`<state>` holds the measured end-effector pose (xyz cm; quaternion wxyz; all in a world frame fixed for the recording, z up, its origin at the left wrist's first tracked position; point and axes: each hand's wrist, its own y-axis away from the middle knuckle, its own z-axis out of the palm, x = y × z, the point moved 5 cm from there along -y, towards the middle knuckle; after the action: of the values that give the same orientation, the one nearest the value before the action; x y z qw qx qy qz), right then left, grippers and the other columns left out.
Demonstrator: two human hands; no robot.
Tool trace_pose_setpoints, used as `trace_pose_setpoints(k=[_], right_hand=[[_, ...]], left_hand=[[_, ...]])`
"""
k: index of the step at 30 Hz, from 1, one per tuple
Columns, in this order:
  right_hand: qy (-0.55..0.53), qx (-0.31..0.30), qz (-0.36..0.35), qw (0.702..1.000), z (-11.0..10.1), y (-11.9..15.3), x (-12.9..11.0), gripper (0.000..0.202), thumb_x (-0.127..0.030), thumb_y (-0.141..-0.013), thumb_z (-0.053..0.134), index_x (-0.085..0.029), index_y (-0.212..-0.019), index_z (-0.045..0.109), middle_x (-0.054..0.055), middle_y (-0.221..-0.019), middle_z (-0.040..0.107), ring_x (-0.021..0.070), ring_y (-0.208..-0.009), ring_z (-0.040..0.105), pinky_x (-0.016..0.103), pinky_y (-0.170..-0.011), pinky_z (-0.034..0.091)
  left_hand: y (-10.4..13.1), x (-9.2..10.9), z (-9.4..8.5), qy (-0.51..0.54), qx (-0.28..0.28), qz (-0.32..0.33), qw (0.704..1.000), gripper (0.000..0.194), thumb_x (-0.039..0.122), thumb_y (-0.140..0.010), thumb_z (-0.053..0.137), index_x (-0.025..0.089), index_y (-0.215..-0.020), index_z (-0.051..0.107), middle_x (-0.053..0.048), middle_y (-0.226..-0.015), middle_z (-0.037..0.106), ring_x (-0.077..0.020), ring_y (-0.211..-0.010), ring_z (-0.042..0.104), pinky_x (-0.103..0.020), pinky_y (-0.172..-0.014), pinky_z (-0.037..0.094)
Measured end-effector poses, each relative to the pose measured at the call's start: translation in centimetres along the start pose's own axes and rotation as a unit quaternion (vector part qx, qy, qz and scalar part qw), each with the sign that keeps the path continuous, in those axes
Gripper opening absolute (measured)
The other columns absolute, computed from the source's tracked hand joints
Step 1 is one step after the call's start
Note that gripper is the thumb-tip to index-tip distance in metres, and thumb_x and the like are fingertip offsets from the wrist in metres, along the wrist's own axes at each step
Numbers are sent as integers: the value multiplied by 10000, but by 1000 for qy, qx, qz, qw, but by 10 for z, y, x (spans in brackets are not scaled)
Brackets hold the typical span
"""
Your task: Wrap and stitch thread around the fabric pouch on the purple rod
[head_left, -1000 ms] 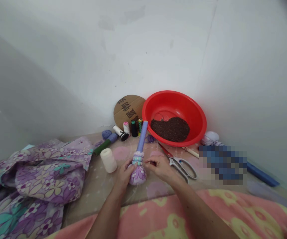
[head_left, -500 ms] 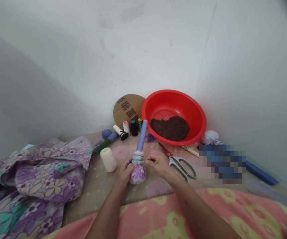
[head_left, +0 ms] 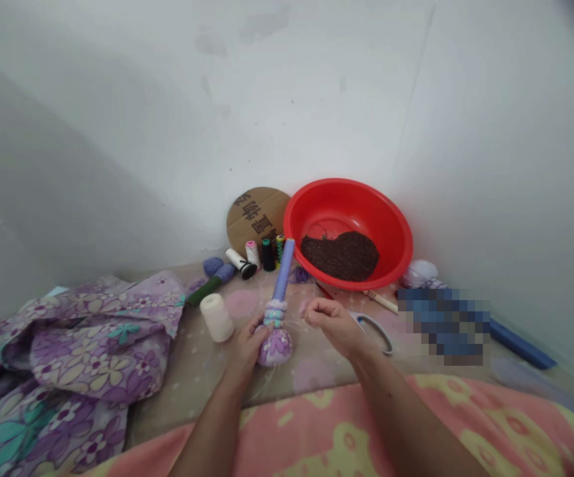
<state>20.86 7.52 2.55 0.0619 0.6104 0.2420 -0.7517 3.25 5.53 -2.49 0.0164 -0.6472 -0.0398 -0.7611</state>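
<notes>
A stick wrapped in purple (head_left: 284, 275) ends in a round floral cloth head (head_left: 276, 348), its neck bound with ruffled cloth. My left hand (head_left: 248, 341) is closed round that neck from the left. To the right, my right hand (head_left: 327, 318) is apart from the head, fingers pinched together. A thin pale thread seems to run between the neck and these fingers; whatever else they hold is too small to make out. Left of my left hand stands a cream thread cone (head_left: 217, 318). Scissors (head_left: 376, 333) lie partly hidden behind my right hand.
Behind is a red basin (head_left: 396, 242) with dark grains, beside a round cardboard piece (head_left: 252, 215) and several thread spools (head_left: 268, 256). Floral fabric (head_left: 98, 351) is heaped at left. At right lies a blue stick (head_left: 523, 344). A pink and yellow blanket (head_left: 307, 437) covers the front.
My right hand has moved right, away from the cloth neck, and now covers more of the scissors. My left hand has stayed on the neck.
</notes>
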Motion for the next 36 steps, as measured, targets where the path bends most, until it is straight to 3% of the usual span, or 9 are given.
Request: trace_pose_setpoints(k=[4,9,14,18,22,26,30,32,36], right_hand=[[-59,-53,-7,997,0,6,-6,287,-421,-604,666,-175,-545,530,-2,-585,474,134,-622,468,294,-677,399],[-114,-161,12,980,8,14,-9,302,-449,-561,698,-182,-517,563,-25,-501,452,108,-509,432,326,-669,418],[-96,-269,19,958,22,22,-21,349,-501,-558,683,-182,-479,566,-28,-467,445,101,-486,445,331,-678,418],[-42,-311,53,948,26,26,-24,433,-590,-496,666,-182,-431,536,-20,-446,454,104,-468,453,322,-642,427],[0,-286,72,955,14,24,-22,467,-633,-467,639,-179,-437,537,-13,-461,479,109,-483,461,290,-598,421],[188,-244,90,947,-7,15,-3,270,-413,-657,593,-162,-558,613,-21,-506,513,91,-487,448,216,-505,364],[415,-65,44,906,-25,2,8,84,-158,-622,576,-178,-637,656,-27,-523,548,89,-491,444,194,-473,318],[439,-27,7,898,-20,-1,8,129,-130,-640,552,-180,-676,666,-11,-591,589,104,-554,482,200,-515,338],[384,-36,-29,922,6,-4,11,170,-170,-718,515,-156,-603,639,-11,-544,562,102,-543,477,200,-502,327]], left_hand=[[-2,-3,-1,-5,-7,3,1000,442,306,-639,637,134,-1043,595,-53,-850,658,-165,-703,582,-247,-646,431],[-4,-3,0,3,-11,5,1000,443,311,-617,648,118,-1013,604,-55,-822,654,-160,-675,575,-245,-626,429],[-1,3,3,12,-19,9,1000,409,291,-618,642,111,-985,607,-37,-761,647,-142,-625,559,-233,-597,420],[0,5,4,8,-10,2,1000,401,291,-602,653,114,-960,617,-44,-782,655,-161,-652,571,-239,-606,426],[0,4,3,2,-8,0,1000,412,304,-608,649,120,-975,614,-49,-811,658,-172,-689,578,-243,-622,428],[1,3,2,0,-2,-1,1000,419,300,-607,652,117,-982,618,-56,-838,658,-170,-691,577,-237,-611,425],[2,3,2,8,4,-5,1000,428,301,-608,653,121,-995,616,-50,-830,660,-162,-679,575,-231,-607,422],[1,3,2,8,3,-1,1000,423,301,-614,652,129,-999,614,-45,-848,659,-162,-696,577,-232,-621,424],[-1,0,2,15,-4,-4,1000,419,297,-619,653,125,-999,608,-42,-816,660,-165,-696,580,-241,-631,427]])
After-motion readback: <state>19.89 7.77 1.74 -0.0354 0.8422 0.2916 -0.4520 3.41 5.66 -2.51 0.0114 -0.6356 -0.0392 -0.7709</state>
